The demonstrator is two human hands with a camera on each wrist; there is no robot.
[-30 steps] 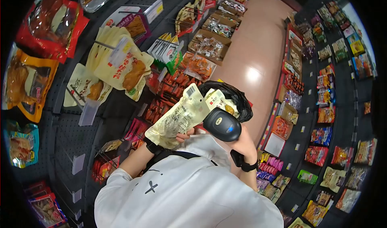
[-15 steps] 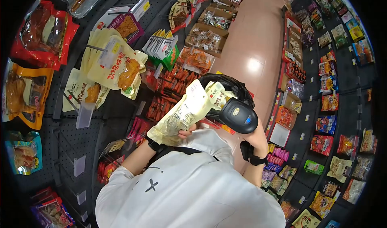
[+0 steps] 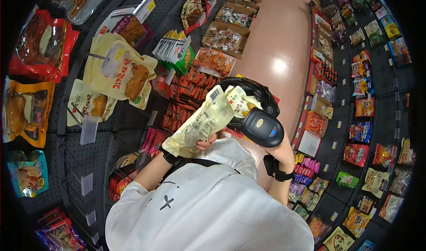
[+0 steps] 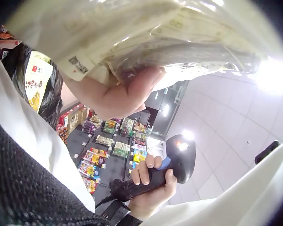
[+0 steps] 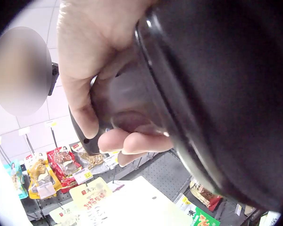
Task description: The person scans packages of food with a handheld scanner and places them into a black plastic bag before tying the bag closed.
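My left hand grips the lower edge of a cream vacuum-sealed food pouch. The pouch's printed side is up, with a barcode near its top end. In the left wrist view, the thumb presses on the clear plastic pouch. My right hand holds a black handheld barcode scanner, fingers wrapped round its handle in the right wrist view. The scanner head is just right of the pouch. Behind both, a black plastic bag holds another cream pouch, partly hidden by the scanner.
Similar cream pouches hang on pegboard hooks to the left, beside red and orange packs. Boxes of small snacks line the aisle floor. Another snack shelf stands on the right.
The scanner has shifted right, away from the pouch, since the first frame, then stays there. A bright glare on the pouch half a second ago has gone. The left hand keeps its hold.
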